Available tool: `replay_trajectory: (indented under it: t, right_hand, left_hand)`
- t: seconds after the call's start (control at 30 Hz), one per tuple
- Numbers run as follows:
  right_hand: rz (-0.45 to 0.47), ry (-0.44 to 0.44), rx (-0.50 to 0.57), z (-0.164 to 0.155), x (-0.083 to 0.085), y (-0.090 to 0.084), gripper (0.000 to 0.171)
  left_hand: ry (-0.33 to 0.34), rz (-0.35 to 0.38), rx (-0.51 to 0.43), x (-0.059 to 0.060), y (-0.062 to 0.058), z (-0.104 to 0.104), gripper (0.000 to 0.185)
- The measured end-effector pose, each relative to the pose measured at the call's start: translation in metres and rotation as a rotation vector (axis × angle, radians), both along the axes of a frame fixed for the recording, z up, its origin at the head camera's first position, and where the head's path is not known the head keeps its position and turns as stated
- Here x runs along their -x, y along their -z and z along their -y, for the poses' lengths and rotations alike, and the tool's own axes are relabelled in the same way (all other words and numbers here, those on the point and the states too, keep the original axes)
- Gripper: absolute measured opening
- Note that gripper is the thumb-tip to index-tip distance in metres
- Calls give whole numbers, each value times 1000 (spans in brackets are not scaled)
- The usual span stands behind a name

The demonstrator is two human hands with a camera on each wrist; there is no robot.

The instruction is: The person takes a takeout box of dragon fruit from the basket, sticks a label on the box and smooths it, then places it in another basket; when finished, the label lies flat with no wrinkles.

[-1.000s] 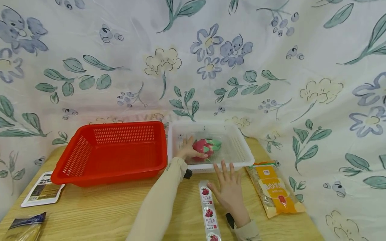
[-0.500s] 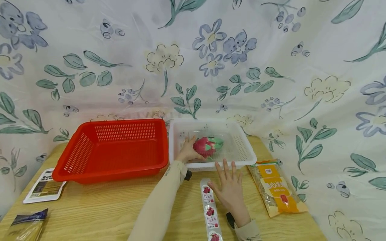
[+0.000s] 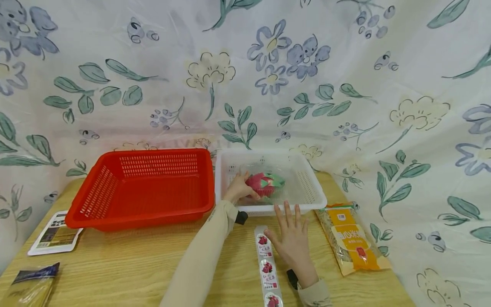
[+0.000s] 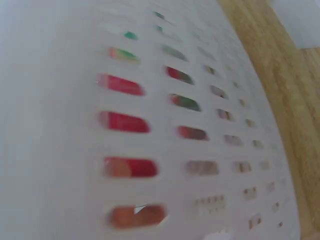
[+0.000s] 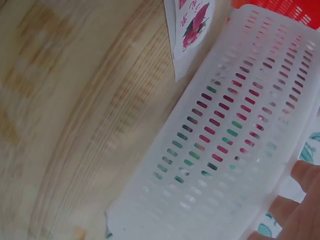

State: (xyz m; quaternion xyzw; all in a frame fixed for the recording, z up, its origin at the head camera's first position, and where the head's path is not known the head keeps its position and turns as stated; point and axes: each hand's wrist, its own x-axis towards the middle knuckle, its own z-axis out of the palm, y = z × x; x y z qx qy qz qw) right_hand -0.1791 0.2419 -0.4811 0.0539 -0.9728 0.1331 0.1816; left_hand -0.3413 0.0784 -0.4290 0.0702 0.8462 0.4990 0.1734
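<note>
A pink and green dragon fruit (image 3: 264,184) lies in a clear wrap inside the white slotted basket (image 3: 314,194). My left hand (image 3: 239,189) reaches over the basket's near wall and grips the fruit's left end. My right hand (image 3: 292,238) lies flat on the wooden table (image 3: 134,264) with fingers spread, just in front of the basket and beside a strip of dragon fruit stickers (image 3: 267,268). In the left wrist view the basket wall (image 4: 60,125) fills the frame, red and green showing through its slots. The right wrist view shows the basket's wall (image 5: 220,150), the strip's end (image 5: 192,25) and fingertips (image 5: 300,200).
A red slotted basket (image 3: 96,196) stands to the left of the white one. An orange packet of noodles (image 3: 350,241) lies at the right. A printed card (image 3: 53,234) and a dark-topped packet (image 3: 32,283) lie at the left. Flowered cloth (image 3: 245,72) hangs behind.
My left hand has closed further round the dragon fruit and drawn it slightly toward the near wall. My right hand stays flat on the table.
</note>
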Motion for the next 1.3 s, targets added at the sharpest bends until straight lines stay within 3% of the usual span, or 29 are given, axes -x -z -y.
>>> replay_trajectory:
  t: [0.13,0.27,0.37,0.57,0.77,1.0,1.1,1.3]
  right_hand:
    - [-24,3,5,1,0,0,77]
    - [-25,1,17,0,0,-1,77]
    - [7,6,15,1,1,-1,76]
    - [22,10,4,0,2,-2,76]
    - [1,3,15,-1,1,-2,75]
    - [16,7,12,-1,0,-2,75]
    - [17,15,1,-1,1,-2,75]
    - [19,18,-2,-1,1,-2,75]
  left_hand:
    - [13,43,-23,2,-2,0,89]
    - [-28,73,-112,2,-2,0,64]
    - [-45,70,-163,1,-2,0,56]
    - [-23,118,-161,1,-4,0,63]
    - [-8,233,-188,-3,-9,1,77]
    - [-1,322,-263,-2,0,10,104]
    - [-2,370,-267,0,3,13,102]
    - [-81,374,-327,0,1,11,89]
